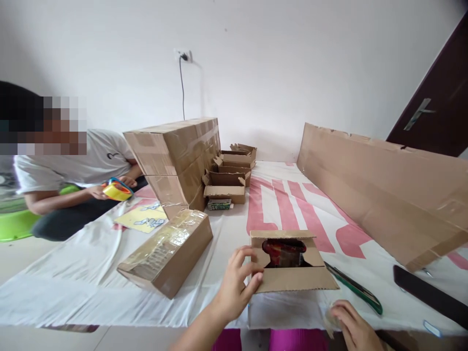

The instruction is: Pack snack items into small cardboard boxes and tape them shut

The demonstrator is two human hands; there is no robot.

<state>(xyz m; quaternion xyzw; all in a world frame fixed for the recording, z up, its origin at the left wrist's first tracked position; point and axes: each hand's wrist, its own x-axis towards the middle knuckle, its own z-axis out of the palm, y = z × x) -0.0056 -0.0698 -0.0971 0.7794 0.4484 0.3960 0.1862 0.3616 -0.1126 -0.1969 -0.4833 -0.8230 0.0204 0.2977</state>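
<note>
Before me is a small cardboard box [297,281] with its flaps partly folded in. Through the gap in its top, something dark red and shiny [281,255] shows, too shaded to name. My left hand [239,282] grips the box's left side, thumb and fingers on the edge. To the right and lower, my right hand [353,322] has its fingers closed on a thin translucent strip, which looks like clear tape [330,319]. A green utility knife [361,287] lies between the box and my right hand.
A taped box [170,253] lies left. Behind it stand stacked taped boxes [175,161], open boxes [226,192] and a small green carton [219,204]. A cardboard panel [373,200] and black phone [424,295] are right. A person at left holds a yellow tape roll [119,191].
</note>
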